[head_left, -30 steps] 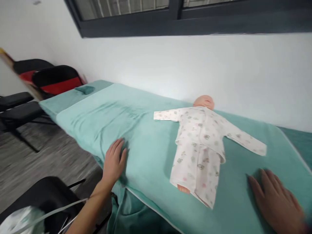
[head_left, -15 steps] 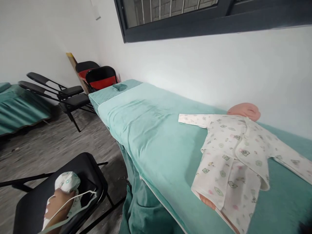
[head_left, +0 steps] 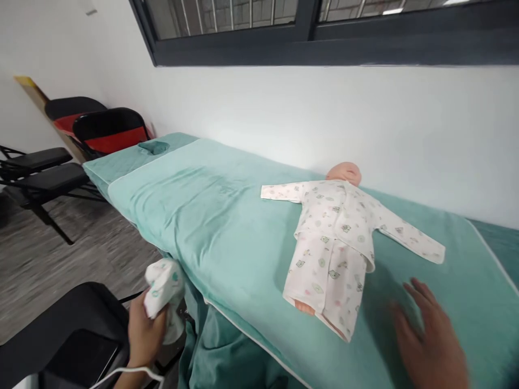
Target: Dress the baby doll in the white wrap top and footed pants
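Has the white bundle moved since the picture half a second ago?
Yes: held in the left hand, the white bundle has moved off the black chair, rightward in the view toward the bed.

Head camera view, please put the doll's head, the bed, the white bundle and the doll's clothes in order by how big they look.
1. Bed
2. Doll's clothes
3. White bundle, in the left hand
4. Doll's head
The bundle is nearer the camera than the head, flattering it.
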`<state>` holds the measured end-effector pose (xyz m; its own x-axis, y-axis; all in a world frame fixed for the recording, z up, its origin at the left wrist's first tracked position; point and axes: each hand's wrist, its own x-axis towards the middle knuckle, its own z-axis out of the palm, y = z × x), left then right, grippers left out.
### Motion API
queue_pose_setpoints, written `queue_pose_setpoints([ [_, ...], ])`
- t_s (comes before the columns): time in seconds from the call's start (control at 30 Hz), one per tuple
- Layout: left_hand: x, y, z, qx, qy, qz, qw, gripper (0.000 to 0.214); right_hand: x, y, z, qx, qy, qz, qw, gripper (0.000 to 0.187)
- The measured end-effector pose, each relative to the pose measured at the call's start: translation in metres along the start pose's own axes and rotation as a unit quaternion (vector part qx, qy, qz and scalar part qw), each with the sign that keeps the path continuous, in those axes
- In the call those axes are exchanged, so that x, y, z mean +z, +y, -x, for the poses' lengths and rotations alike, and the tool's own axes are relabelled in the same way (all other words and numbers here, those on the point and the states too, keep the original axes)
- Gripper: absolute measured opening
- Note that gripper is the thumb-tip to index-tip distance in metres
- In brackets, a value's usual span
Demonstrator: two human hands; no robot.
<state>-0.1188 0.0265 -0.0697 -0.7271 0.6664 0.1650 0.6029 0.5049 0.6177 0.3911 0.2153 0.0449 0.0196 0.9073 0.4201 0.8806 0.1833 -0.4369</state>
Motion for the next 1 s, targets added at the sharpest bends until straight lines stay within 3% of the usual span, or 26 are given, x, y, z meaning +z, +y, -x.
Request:
queue_pose_setpoints([
  [0.13,0.028,0.103,-0.013,0.057,0.193,0.142,0.969,0.052,0.000,-0.077,0.014,-0.118,0.001,-0.147,0.982,0.054],
  [0.23,0.023,0.170,-0.021,0.082,0.220,0.228,0.945,0.050,0.001,-0.125,0.017,-0.167,-0.044,-0.252,0.952,0.066],
  [0.33,0.009,0.233,-0.017,0.072,0.143,0.311,0.937,0.049,0.001,-0.161,0.009,-0.121,-0.188,-0.351,0.909,0.082],
  [0.4,0.001,0.270,-0.007,0.068,0.077,0.387,0.916,0.051,0.001,-0.179,0.000,-0.085,-0.241,-0.415,0.873,0.102],
  [0.43,-0.002,0.287,-0.001,0.064,0.020,0.438,0.896,0.049,0.001,-0.186,-0.005,-0.075,-0.251,-0.446,0.856,0.111],
  [0.5,-0.004,0.314,0.011,0.034,-0.153,0.542,0.826,0.053,0.001,-0.194,-0.014,-0.060,-0.236,-0.492,0.836,0.120],
  [0.6,0.003,0.338,0.023,0.022,-0.307,0.640,0.704,0.058,0.001,-0.195,-0.022,-0.028,-0.151,-0.505,0.850,0.112],
  [0.7,0.014,0.349,0.029,0.037,-0.361,0.673,0.645,0.056,0.003,-0.187,-0.024,0.002,-0.065,-0.485,0.872,0.098],
  [0.87,0.028,0.358,0.034,0.036,-0.421,0.659,0.622,0.060,0.012,-0.173,-0.022,0.041,0.012,-0.467,0.883,0.090],
  [0.93,0.030,0.356,0.036,0.052,-0.441,0.637,0.631,0.062,0.012,-0.167,-0.023,0.054,0.042,-0.468,0.881,0.083],
  [1.0,0.029,0.344,0.039,0.085,-0.462,0.590,0.657,0.062,0.005,-0.156,-0.021,0.068,0.061,-0.463,0.882,0.076],
])
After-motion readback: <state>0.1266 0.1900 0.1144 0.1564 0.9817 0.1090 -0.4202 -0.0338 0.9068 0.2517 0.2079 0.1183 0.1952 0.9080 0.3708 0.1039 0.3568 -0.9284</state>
